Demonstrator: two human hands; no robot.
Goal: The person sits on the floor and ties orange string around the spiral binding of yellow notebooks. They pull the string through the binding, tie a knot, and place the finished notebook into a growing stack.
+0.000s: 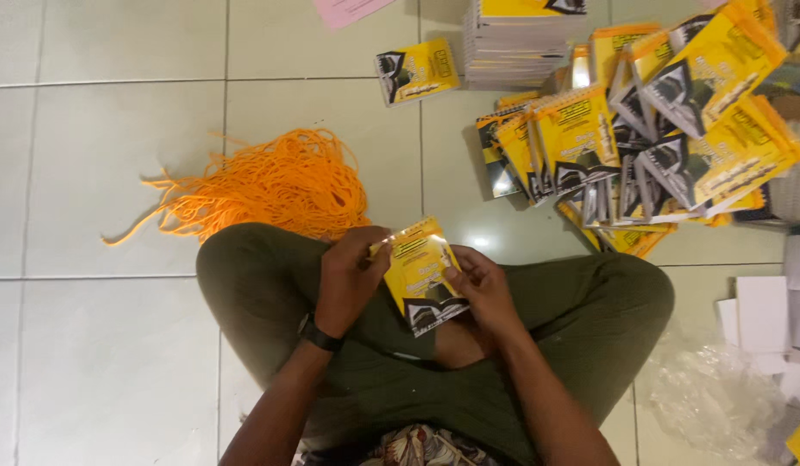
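I sit cross-legged on a tiled floor and hold a small yellow and black booklet (420, 274) above my lap. My left hand (352, 269) grips its left edge near the top corner. My right hand (481, 286) pinches its right edge lower down. A black watch is on my left wrist. A bundle of orange cords (270, 183) lies on the floor just beyond my left knee.
A heap of yellow and black booklets (650, 129) lies at the upper right, beside a neat stack (520, 39) and one loose booklet (417, 71). White paper pieces (762, 315) and crumpled clear plastic (715, 393) sit at the right. A pink sheet (348, 10) is at the top.
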